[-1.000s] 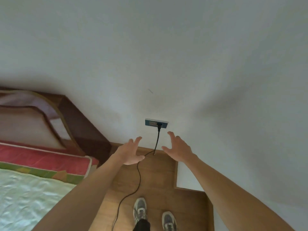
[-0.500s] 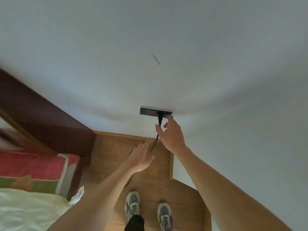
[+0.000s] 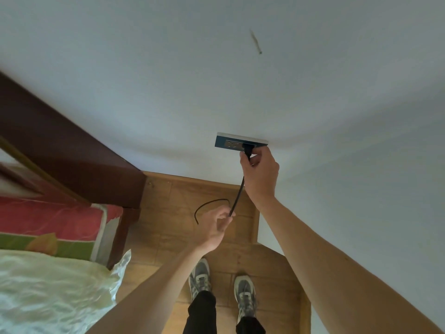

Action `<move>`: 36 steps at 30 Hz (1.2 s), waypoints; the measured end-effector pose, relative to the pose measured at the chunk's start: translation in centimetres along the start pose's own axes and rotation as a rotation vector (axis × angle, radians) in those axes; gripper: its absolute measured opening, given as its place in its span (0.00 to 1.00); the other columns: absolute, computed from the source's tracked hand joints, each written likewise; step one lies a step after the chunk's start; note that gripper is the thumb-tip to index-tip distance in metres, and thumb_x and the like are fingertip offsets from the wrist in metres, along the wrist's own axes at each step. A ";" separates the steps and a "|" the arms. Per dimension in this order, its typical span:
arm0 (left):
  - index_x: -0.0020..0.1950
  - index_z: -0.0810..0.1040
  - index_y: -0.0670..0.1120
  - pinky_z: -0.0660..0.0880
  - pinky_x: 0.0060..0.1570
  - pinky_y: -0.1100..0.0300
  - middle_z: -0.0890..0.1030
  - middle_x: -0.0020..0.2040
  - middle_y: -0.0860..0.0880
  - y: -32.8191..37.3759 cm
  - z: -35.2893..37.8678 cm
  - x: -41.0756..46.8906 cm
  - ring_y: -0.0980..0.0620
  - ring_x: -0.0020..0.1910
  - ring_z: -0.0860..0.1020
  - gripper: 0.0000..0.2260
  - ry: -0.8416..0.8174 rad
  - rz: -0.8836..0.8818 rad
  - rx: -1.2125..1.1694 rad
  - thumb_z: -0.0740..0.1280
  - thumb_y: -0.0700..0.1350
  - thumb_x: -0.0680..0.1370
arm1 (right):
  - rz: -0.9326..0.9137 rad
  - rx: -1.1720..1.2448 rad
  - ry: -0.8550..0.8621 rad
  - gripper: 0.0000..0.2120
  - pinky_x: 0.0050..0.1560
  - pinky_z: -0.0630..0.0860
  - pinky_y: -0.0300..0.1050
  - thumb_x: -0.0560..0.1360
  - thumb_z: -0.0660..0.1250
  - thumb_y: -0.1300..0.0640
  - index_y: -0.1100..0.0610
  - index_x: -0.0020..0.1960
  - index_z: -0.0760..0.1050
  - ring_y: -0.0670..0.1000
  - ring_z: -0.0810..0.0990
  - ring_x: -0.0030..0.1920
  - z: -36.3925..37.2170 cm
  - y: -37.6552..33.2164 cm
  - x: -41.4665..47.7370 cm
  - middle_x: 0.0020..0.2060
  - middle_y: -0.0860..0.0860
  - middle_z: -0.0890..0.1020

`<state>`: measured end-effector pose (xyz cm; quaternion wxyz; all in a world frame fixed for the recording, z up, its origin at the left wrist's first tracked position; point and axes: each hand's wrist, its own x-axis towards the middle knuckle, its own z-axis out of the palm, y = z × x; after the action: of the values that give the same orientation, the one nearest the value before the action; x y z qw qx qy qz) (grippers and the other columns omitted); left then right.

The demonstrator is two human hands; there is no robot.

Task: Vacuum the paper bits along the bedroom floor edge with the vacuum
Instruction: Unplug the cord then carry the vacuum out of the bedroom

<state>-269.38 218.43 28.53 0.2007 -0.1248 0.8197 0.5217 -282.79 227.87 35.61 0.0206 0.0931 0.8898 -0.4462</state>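
The right hand (image 3: 261, 173) pinches the black plug (image 3: 248, 150) at the blue wall socket (image 3: 237, 143); the left hand (image 3: 215, 225) is closed on the thin black cord (image 3: 237, 197) nearer. No vacuum or paper bits show, so vacuuming looks either unstarted or finished.

Right hand (image 3: 261, 175) pinches the black plug (image 3: 248, 150) at the wall socket (image 3: 231, 143); left hand (image 3: 215, 224) grips its cord (image 3: 237, 201)

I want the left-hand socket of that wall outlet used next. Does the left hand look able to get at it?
Probably yes. The left hand is pinching the black cord below the wall outlet; the right hand covers only the plug side, leaving the left socket clear.
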 end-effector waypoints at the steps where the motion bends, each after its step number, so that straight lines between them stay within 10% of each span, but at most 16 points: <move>1: 0.57 0.80 0.48 0.72 0.55 0.72 0.84 0.53 0.54 0.2 0.1 -0.3 0.64 0.52 0.79 0.07 0.004 0.016 -0.010 0.65 0.43 0.81 | 0.003 -0.004 0.003 0.09 0.36 0.72 0.41 0.78 0.70 0.55 0.60 0.51 0.76 0.47 0.77 0.30 0.1 0.0 0.0 0.29 0.47 0.78; 10: 0.61 0.77 0.51 0.82 0.49 0.59 0.82 0.37 0.50 0.2 1.1 -3.2 0.54 0.38 0.83 0.08 -0.003 0.123 -0.135 0.63 0.43 0.82 | -0.019 -0.128 -0.051 0.06 0.40 0.82 0.56 0.81 0.64 0.54 0.56 0.51 0.70 0.53 0.83 0.32 0.3 -0.4 -0.4 0.33 0.51 0.82; 36: 0.63 0.70 0.50 0.83 0.47 0.46 0.77 0.41 0.44 3.9 -2.4 -6.1 0.46 0.40 0.83 0.09 -0.230 -0.111 -0.440 0.62 0.41 0.83 | 0.005 -0.171 -0.081 0.08 0.37 0.83 0.55 0.81 0.63 0.55 0.60 0.55 0.70 0.54 0.83 0.38 0.5 -0.7 -0.1 0.43 0.56 0.81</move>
<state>-266.04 217.85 35.39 0.2889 -0.1501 0.6501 0.6865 -282.80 227.04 35.83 0.0654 0.0752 0.9229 -0.3718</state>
